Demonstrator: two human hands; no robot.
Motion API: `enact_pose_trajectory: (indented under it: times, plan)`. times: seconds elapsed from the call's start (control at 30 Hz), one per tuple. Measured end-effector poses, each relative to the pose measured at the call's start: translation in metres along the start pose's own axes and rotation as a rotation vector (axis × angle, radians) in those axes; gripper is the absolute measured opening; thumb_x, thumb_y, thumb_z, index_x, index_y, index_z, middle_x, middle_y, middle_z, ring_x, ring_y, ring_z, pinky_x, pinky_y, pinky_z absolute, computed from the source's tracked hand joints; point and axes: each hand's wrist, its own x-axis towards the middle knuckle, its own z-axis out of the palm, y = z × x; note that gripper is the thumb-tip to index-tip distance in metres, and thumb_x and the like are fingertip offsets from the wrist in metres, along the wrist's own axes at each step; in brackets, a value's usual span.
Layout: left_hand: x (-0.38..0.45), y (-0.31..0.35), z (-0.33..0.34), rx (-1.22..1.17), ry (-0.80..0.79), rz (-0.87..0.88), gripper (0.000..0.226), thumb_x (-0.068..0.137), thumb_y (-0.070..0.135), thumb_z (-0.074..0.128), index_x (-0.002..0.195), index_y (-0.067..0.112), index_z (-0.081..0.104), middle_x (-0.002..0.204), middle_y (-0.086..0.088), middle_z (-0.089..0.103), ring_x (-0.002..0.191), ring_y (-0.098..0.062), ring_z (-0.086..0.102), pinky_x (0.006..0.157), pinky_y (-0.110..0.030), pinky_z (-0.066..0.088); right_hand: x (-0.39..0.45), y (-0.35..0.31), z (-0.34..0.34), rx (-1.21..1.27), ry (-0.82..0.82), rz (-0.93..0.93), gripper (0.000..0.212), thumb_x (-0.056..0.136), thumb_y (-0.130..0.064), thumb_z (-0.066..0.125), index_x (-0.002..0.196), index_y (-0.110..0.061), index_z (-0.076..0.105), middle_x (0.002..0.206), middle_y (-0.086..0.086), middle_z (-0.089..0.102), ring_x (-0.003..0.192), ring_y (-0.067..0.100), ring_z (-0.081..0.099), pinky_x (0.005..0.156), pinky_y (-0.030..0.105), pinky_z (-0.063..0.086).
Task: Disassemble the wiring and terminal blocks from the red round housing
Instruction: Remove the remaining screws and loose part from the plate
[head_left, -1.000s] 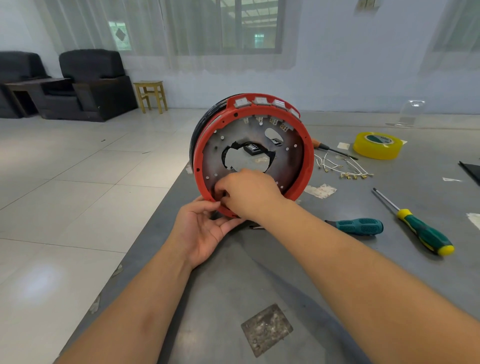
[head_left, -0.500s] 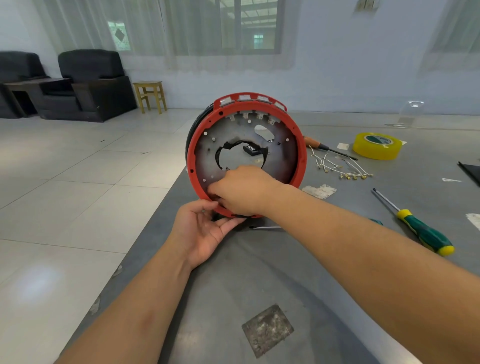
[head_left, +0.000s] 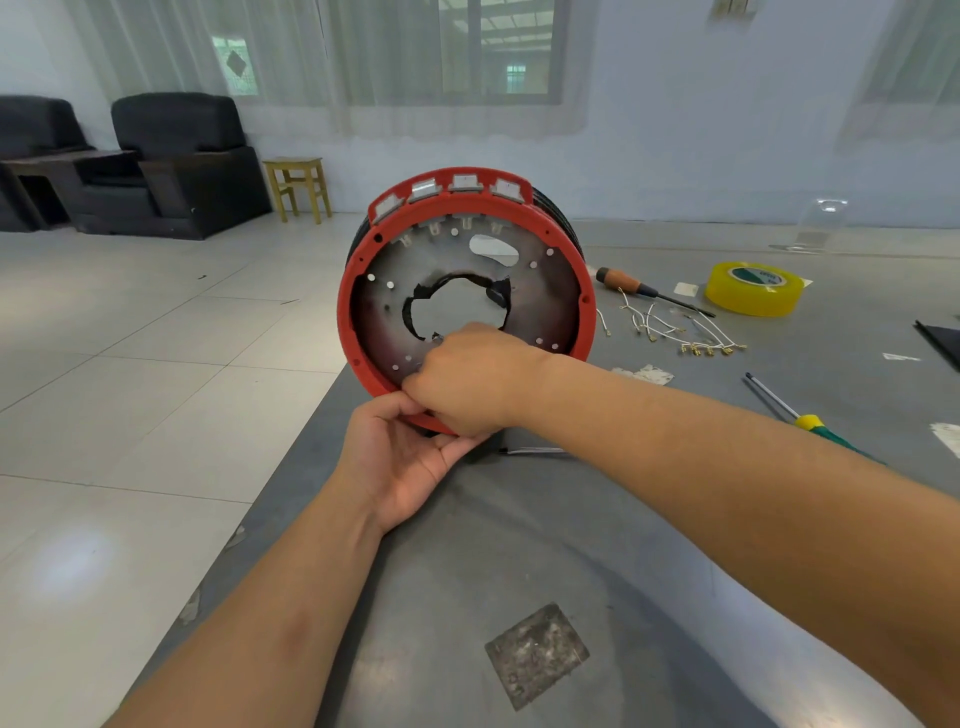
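Observation:
The red round housing (head_left: 584, 322) stands on edge on the grey table, its open face toward me, with a grey inner plate and a ragged centre hole. Several white terminal blocks (head_left: 451, 188) sit in slots along its top rim. My left hand (head_left: 402, 460) cups the bottom rim from below, thumb on the red edge. My right hand (head_left: 470, 382), fingers curled, works at the lower inside of the housing; what its fingertips pinch is hidden. A bunch of removed white wires with brass terminals (head_left: 675, 332) lies on the table to the right.
On the table right of the housing lie a brown-handled screwdriver (head_left: 631, 285), a yellow tape roll (head_left: 753, 288), a green-and-yellow screwdriver (head_left: 810, 423) partly behind my right arm, and paper scraps (head_left: 647, 374). The table's left edge runs beside my left arm; tiled floor lies beyond.
The housing has turned anticlockwise, so the terminal blocks moved leftward along the top. My right hand shifted slightly left along the lower inside; my left hand kept its hold below.

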Motion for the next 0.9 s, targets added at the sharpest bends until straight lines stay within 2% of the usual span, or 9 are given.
enact_pose_trajectory:
  times: [0.17, 0.27, 0.37, 0.47, 0.6, 0.67, 0.73, 0.83, 0.9]
  plan:
    - [0.0, 0.002, -0.003, 0.001, -0.077, -0.032, 0.063, 0.087, 0.013, 0.042, 0.149, 0.008, 0.053, 0.147, -0.024, 0.059, 0.133, -0.051, 0.057, 0.107, -0.07, 0.046, -0.003, 0.005, 0.006, 0.077, 0.019, 0.055, 0.019, 0.099, -0.024, 0.048, 0.11, -0.02, 0.062, 0.103, 0.007, 0.068, 0.085, 0.032, 0.064, 0.06, 0.034, 0.035]
    - [0.0, 0.003, -0.004, 0.035, -0.082, -0.054, 0.062, 0.09, 0.02, 0.047, 0.15, 0.009, 0.053, 0.149, -0.022, 0.058, 0.134, -0.051, 0.056, 0.111, -0.07, 0.043, -0.004, 0.009, 0.009, 0.187, -0.01, 0.101, 0.019, 0.1, -0.03, 0.047, 0.106, -0.024, 0.064, 0.106, 0.005, 0.067, 0.087, 0.03, 0.062, 0.063, 0.034, 0.038]
    - [0.0, 0.002, -0.004, 0.032, -0.08, -0.057, 0.058, 0.095, 0.031, 0.058, 0.149, 0.012, 0.055, 0.145, -0.023, 0.061, 0.129, -0.055, 0.058, 0.107, -0.07, 0.046, -0.006, 0.013, 0.01, 0.295, -0.028, 0.127, 0.019, 0.096, -0.03, 0.048, 0.099, -0.03, 0.066, 0.101, 0.0, 0.067, 0.081, 0.024, 0.054, 0.066, 0.035, 0.044]
    - [0.0, 0.001, -0.001, 0.051, -0.078, -0.028, 0.047, 0.095, 0.048, 0.07, 0.136, 0.026, 0.067, 0.136, -0.024, 0.067, 0.126, -0.059, 0.059, 0.105, -0.071, 0.048, -0.008, 0.018, 0.011, 0.355, -0.005, 0.134, 0.018, 0.093, -0.03, 0.049, 0.093, -0.033, 0.067, 0.095, -0.004, 0.067, 0.084, 0.022, 0.056, 0.067, 0.035, 0.049]
    - [-0.001, 0.002, 0.002, 0.096, -0.03, 0.001, 0.043, 0.092, 0.061, 0.071, 0.113, 0.025, 0.082, 0.13, -0.025, 0.069, 0.126, -0.054, 0.061, 0.105, -0.063, 0.051, -0.011, 0.021, 0.015, 0.366, 0.071, 0.123, 0.025, 0.094, -0.031, 0.051, 0.101, -0.036, 0.075, 0.11, -0.008, 0.06, 0.1, 0.019, 0.06, 0.063, 0.031, 0.046]
    - [-0.001, 0.002, 0.003, 0.104, 0.014, 0.035, 0.049, 0.09, 0.062, 0.072, 0.121, 0.024, 0.078, 0.132, -0.025, 0.068, 0.125, -0.051, 0.063, 0.104, -0.06, 0.053, -0.015, 0.023, 0.015, 0.354, 0.131, 0.121, 0.025, 0.096, -0.033, 0.053, 0.104, -0.037, 0.076, 0.11, -0.009, 0.057, 0.101, 0.019, 0.057, 0.066, 0.032, 0.046]
    - [-0.001, 0.001, 0.004, 0.136, 0.041, 0.066, 0.058, 0.089, 0.062, 0.072, 0.135, 0.028, 0.067, 0.137, -0.022, 0.067, 0.125, -0.047, 0.065, 0.106, -0.057, 0.053, -0.018, 0.025, 0.012, 0.314, 0.145, 0.11, 0.025, 0.096, -0.036, 0.053, 0.105, -0.039, 0.075, 0.108, -0.009, 0.061, 0.102, 0.019, 0.055, 0.075, 0.036, 0.051]
    - [-0.002, -0.001, 0.005, 0.196, 0.04, 0.091, 0.062, 0.092, 0.058, 0.069, 0.146, 0.032, 0.054, 0.139, -0.018, 0.067, 0.126, -0.042, 0.066, 0.112, -0.055, 0.049, -0.019, 0.022, 0.007, 0.249, 0.089, 0.108, 0.023, 0.095, -0.037, 0.049, 0.103, -0.035, 0.071, 0.098, -0.002, 0.068, 0.091, 0.026, 0.064, 0.065, 0.033, 0.048]
    - [-0.003, -0.002, 0.007, 0.214, 0.04, 0.099, 0.061, 0.095, 0.053, 0.067, 0.148, 0.029, 0.05, 0.141, -0.018, 0.065, 0.126, -0.042, 0.066, 0.109, -0.057, 0.051, -0.019, 0.019, 0.005, 0.218, 0.039, 0.082, 0.021, 0.095, -0.034, 0.049, 0.102, -0.029, 0.068, 0.095, 0.003, 0.067, 0.085, 0.03, 0.064, 0.061, 0.032, 0.041]
